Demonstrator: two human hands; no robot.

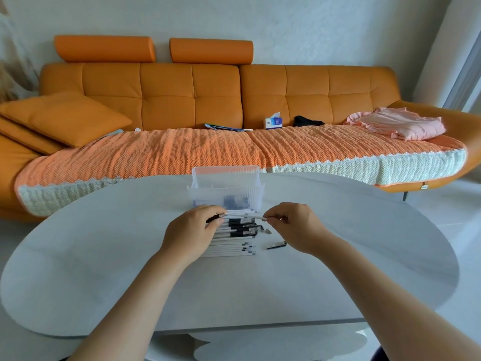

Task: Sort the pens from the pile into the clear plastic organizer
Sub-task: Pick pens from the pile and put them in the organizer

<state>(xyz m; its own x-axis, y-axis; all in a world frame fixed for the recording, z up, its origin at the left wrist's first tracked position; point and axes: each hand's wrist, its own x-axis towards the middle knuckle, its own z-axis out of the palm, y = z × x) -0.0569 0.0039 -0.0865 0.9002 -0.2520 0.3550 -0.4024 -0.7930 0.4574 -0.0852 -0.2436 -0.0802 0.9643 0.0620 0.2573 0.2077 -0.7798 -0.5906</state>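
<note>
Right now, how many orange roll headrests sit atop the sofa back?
2. The left headrest sits above the left part of the sofa; the right headrest beside it, nearer the middle. None looks hidden.

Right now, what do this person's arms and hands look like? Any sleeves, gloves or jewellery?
Nothing is worn that I can see. The left arm and right arm are bare as far as the picture shows, with no sleeves. The left hand and right hand have no gloves, and no ring, watch or bracelet shows.
</note>
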